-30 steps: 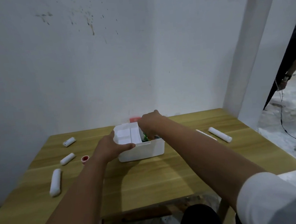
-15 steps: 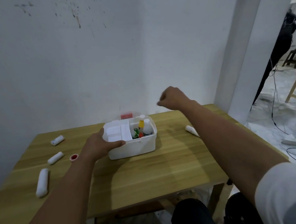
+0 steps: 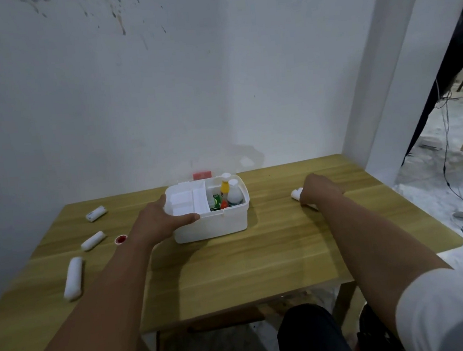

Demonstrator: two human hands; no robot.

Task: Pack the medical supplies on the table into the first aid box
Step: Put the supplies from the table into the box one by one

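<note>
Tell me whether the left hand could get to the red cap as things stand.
Probably yes. The red cap lies uncovered on the table close beside that arm, with nothing between them. But the left hand grips the rim of the box, so it would have to let go first.

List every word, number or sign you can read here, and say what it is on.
No text can be read.
On the white bottle in the first aid box: label blurred.
On the green packet beside it: print too small.
On the far-left roll: dark mark, unreadable.
On the red item behind the box: blurred.
On the held roll in the right hand: no print shows.
</note>
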